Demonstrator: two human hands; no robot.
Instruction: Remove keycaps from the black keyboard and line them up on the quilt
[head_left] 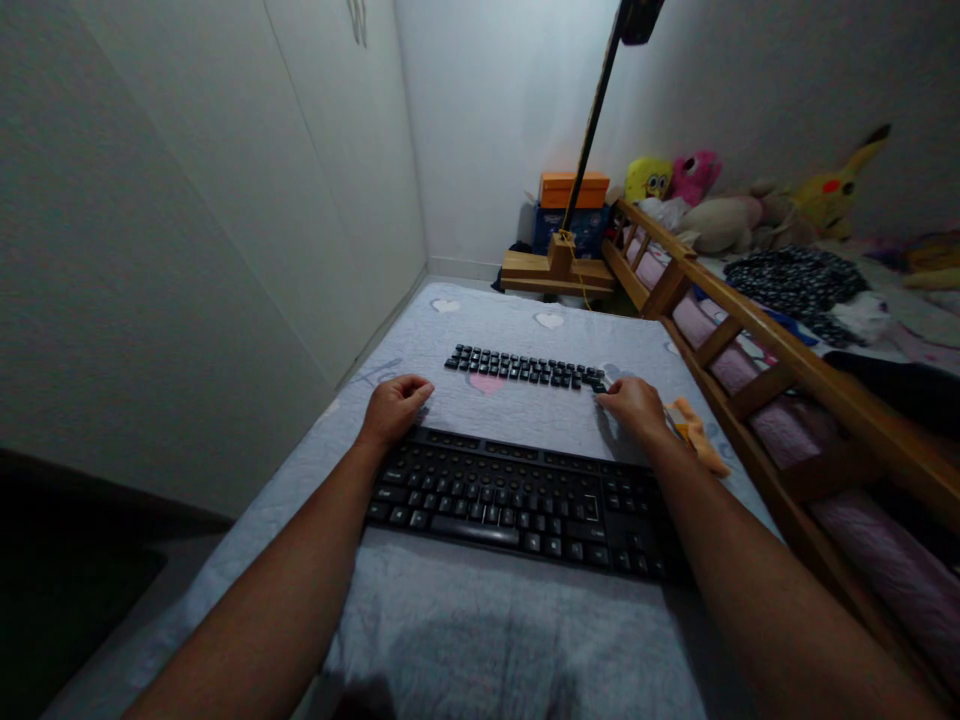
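Observation:
A black computer keyboard (480,534) lies on the cloth-covered surface in front of me, its upper rows showing bare round key mounts while its lower rows still carry keys. Beyond it, loose black keycaps (517,367) are laid out in rows. My right hand (634,405) is at the right end of those rows, thumb and fingertips pinched on a dark keycap (598,387). By the keyboard's far left corner, my left hand (397,405) rests with its fingers curled closed; nothing shows in them.
An orange item (697,437) lies beside my right forearm. A wooden bed rail (720,330) runs along the right, with plush toys (724,222) behind it. A white cabinet (247,200) stands on the left. A wooden stand (559,265) and an orange box (574,189) are at the far end.

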